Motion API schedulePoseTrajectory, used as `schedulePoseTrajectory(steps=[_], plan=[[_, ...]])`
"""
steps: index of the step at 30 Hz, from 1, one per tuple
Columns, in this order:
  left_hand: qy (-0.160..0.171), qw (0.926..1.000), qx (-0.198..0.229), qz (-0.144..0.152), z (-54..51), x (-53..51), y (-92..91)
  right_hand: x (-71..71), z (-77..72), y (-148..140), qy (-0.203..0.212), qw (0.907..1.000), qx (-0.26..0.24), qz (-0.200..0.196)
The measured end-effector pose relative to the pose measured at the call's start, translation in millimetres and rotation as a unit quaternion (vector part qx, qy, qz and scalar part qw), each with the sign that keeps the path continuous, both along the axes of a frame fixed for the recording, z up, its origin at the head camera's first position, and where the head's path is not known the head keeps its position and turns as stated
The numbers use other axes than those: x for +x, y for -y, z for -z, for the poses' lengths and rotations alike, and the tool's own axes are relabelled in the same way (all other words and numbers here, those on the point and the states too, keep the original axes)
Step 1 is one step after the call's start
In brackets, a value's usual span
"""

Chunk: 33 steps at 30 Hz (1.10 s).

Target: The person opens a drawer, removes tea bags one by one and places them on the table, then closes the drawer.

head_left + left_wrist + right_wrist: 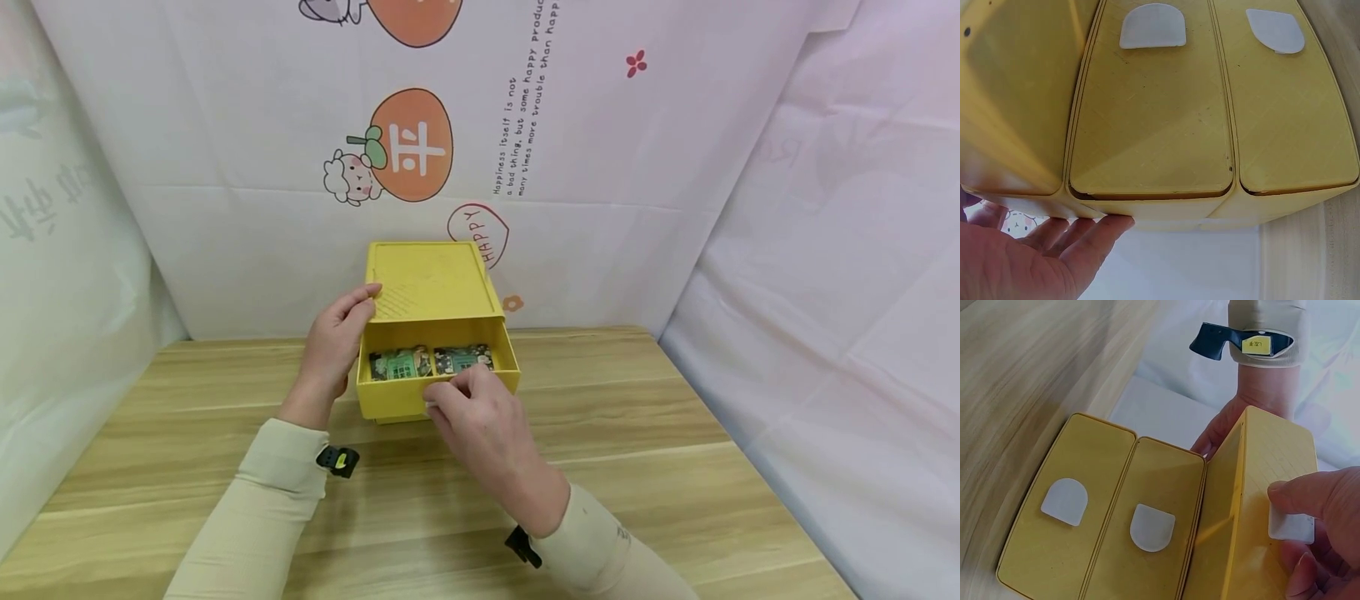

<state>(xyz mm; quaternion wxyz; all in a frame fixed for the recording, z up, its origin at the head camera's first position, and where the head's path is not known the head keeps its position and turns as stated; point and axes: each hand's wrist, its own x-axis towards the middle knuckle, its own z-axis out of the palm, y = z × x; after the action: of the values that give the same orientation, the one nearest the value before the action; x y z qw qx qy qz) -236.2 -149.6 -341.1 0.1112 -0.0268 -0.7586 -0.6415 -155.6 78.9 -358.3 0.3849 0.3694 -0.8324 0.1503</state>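
A yellow box of stacked drawers stands on the table, its top drawer pulled out towards me. Inside that drawer lie two dark green patterned packets, side by side. My right hand pinches the white tab handle on the drawer front between thumb and fingers. On the box's left side rests my left hand, its fingers extended along the wall in the left wrist view. Below, the other two drawers are closed, each with a white tab.
The wooden table runs out to both sides of the box. Behind it hangs a white printed cloth, close to the box's back. More white cloth hangs at the left and right.
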Motion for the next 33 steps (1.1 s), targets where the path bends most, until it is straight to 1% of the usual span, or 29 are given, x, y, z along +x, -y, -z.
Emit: schedulePoseTrajectory(steps=[4,15,22,25,29,33], plan=[[0.000,1.0000,0.001,-0.003,0.2,0.3,-0.3,3.3,0.2,-0.2,0.009,0.9999,0.001,0.005],[-0.003,0.9999,-0.003,-0.012,0.8,0.6,-1.4,10.7,0.4,-1.7,0.015,0.9998,0.005,0.011],[-0.011,0.9999,-0.005,-0.011,0.2,0.8,-1.7,12.0,1.4,-2.2,-0.008,1.0000,-0.005,0.003],[-0.012,0.9999,-0.004,-0.011,-0.3,0.8,-1.4,13.7,1.1,-2.7,-0.001,1.0000,-0.004,0.002],[-0.012,0.9998,-0.002,-0.014,-0.4,0.5,-1.3,19.3,0.0,-3.8,0.022,0.9997,0.001,0.004],[-0.009,0.9999,-0.002,-0.014,-0.9,1.1,-2.0,23.9,-0.1,-4.5,0.025,0.9997,-0.001,0.006]])
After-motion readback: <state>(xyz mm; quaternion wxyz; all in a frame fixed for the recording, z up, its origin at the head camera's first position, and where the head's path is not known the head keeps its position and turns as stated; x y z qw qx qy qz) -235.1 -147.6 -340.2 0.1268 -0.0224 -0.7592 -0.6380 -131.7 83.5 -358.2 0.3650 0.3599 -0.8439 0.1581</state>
